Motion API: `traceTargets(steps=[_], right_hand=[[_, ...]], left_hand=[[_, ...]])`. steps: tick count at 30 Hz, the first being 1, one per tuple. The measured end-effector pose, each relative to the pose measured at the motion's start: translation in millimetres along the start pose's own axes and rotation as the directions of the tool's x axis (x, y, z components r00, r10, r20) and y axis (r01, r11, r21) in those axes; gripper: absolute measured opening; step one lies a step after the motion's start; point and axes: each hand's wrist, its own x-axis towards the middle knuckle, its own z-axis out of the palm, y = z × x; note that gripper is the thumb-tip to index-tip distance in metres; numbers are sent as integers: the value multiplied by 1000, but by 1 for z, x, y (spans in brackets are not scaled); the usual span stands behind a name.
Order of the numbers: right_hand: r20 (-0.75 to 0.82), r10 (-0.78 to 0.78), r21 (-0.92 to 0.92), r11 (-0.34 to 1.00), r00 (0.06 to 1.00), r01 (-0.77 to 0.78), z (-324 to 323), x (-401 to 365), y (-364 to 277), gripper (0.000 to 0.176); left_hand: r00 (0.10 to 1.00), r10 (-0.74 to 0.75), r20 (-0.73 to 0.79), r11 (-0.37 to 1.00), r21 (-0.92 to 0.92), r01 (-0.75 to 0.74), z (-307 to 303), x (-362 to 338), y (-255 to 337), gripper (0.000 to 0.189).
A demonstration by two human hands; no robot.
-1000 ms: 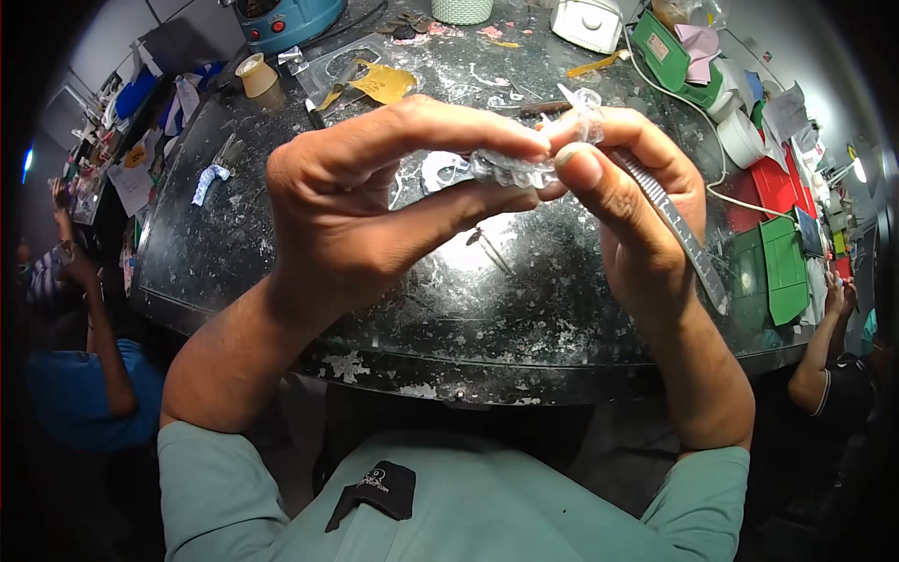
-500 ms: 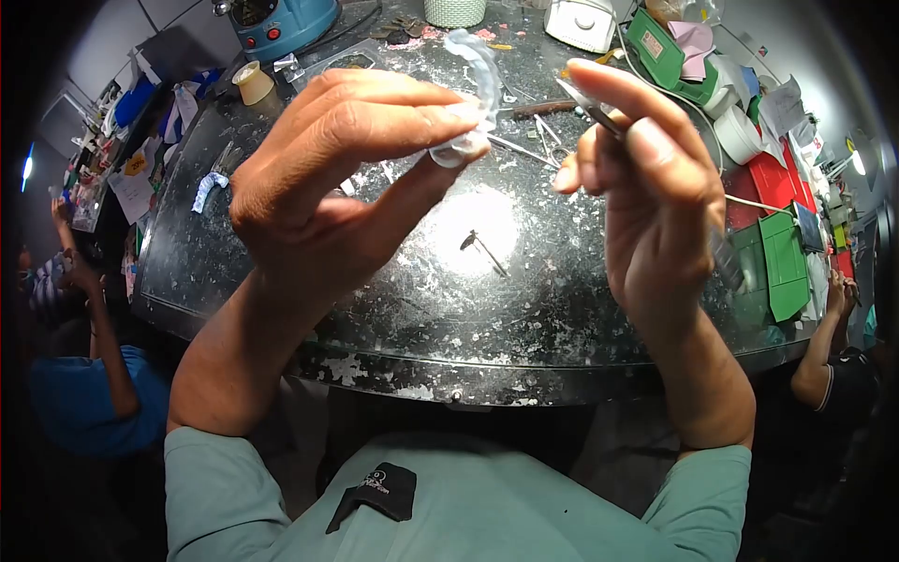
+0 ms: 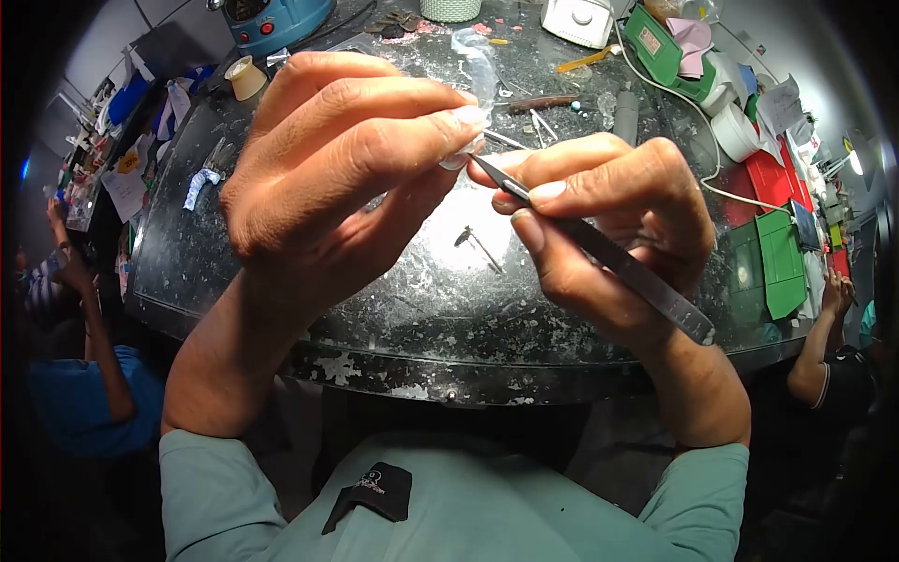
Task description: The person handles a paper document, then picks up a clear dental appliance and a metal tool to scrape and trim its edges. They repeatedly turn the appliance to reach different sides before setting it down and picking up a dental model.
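Note:
Between the thumb and fingers of my left hand (image 3: 342, 159) is a clear, curved dental tray (image 3: 479, 70), its arch rising beyond the fingertips. The fingers cover part of its near end. My right hand (image 3: 623, 201) grips a scalpel (image 3: 641, 281) with a flat grey handle, which slants down past the palm. Its tip points left, right at the tray's near end beside my left fingertips. Below both hands, a small dark-headed tool with a thin shaft (image 3: 481, 250) lies on the worn black table (image 3: 403, 314) in the bright patch of light.
At the back stand a blue machine (image 3: 281, 23), a white woven basket (image 3: 449, 9) and a white device (image 3: 578, 21). A brown-handled tool (image 3: 543, 104) lies beyond my right hand. Green boxes (image 3: 783, 267) line the right side. People sit at left (image 3: 94, 393) and right (image 3: 813, 375).
My right hand has moved left and down, bringing the scalpel from apart to the near end of the dental tray. My left hand keeps its hold, nearly in place.

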Motion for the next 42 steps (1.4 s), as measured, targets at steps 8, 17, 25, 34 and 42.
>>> traceTargets(steps=[8, 17, 25, 34, 42], right_hand=[[-14, -86, -61, 994, 996, 85, 3, -1, 4, 31], [-5, -46, -48, 998, 999, 46, 3, -3, 2, 31], [-5, 141, 69, 988, 990, -140, 1, -6, -8, 24], [15, 219, 156, 963, 976, -219, 3, -5, -10, 20], [-28, 99, 113, 989, 995, -95, 1, -4, -8, 23]], left_hand=[[999, 27, 30, 991, 129, -30, -7, 4, 9, 31], [999, 21, 33, 984, 179, -27, -8, 4, 14, 32], [999, 28, 34, 984, 173, -34, -8, 3, 13, 34], [999, 4, 38, 985, 171, -10, -8, 1, 13, 34], [964, -261, -59, 961, -113, 253, 6, -5, 13, 26]])
